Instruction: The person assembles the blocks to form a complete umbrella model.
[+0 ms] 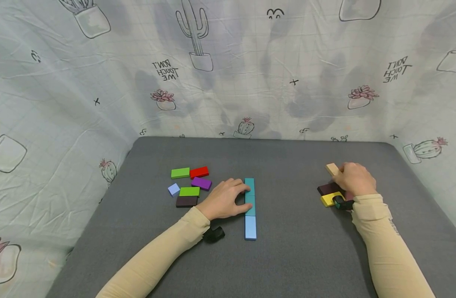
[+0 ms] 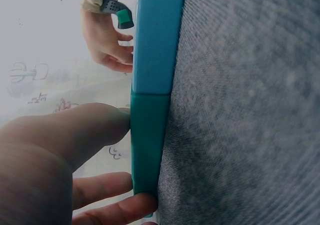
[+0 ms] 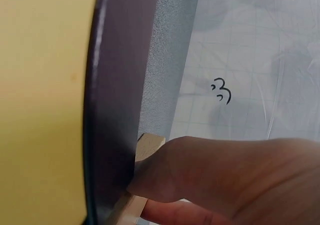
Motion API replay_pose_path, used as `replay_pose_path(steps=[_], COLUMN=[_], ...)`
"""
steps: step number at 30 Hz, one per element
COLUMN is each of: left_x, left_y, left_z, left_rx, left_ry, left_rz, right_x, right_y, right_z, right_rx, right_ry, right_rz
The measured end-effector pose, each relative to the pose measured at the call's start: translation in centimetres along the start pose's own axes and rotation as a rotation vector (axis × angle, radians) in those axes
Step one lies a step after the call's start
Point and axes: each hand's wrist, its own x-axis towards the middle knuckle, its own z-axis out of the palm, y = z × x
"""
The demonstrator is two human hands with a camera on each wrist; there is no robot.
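Note:
My left hand (image 1: 223,199) rests its thumb and fingertips on the teal blocks (image 1: 251,205) in the middle of the table. These stand end to end in a line with a light blue block (image 1: 250,228) nearest me. In the left wrist view, the thumb and fingers touch a teal block (image 2: 148,140) that meets a bluer one (image 2: 157,40). At the right, my right hand (image 1: 355,179) pinches a tan wooden block (image 1: 331,169). A dark brown block (image 1: 327,189) and a yellow block (image 1: 329,199) lie just under it. A reddish block there is mostly hidden by the hand.
On the left lie green blocks (image 1: 180,173), a red block (image 1: 199,172), a purple block (image 1: 201,183), a small light blue block (image 1: 173,190) and a dark brown block (image 1: 186,201). The grey table (image 1: 287,256) is bordered by a printed white cloth (image 1: 250,82).

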Motion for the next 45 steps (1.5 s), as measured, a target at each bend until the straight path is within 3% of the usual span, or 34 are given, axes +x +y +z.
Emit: replay_pose_path(steps=[12, 21, 37, 45], left_x=[0.0, 0.0, -0.1, -0.1], left_y=[0.0, 0.0, 0.1, -0.1], left_z=[0.0, -0.1, -0.2, 0.0], left_rx=[-0.007, -0.003, 0.014, 0.010], left_ry=[-0.008, 0.003, -0.011, 0.004], left_rz=[-0.003, 0.011, 0.001, 0.011], right_x=[0.1, -0.1, 0.4, 1.0], right_y=[0.2, -0.6, -3.9, -6.6], right_z=[0.2, 0.3, 1.3, 1.8], right_rx=[0.009, 0.036, 0.109, 0.121], right_ry=[0.018, 0.019, 0.131, 0.076], right_rz=[-0.025, -0.141, -0.372, -0.467])
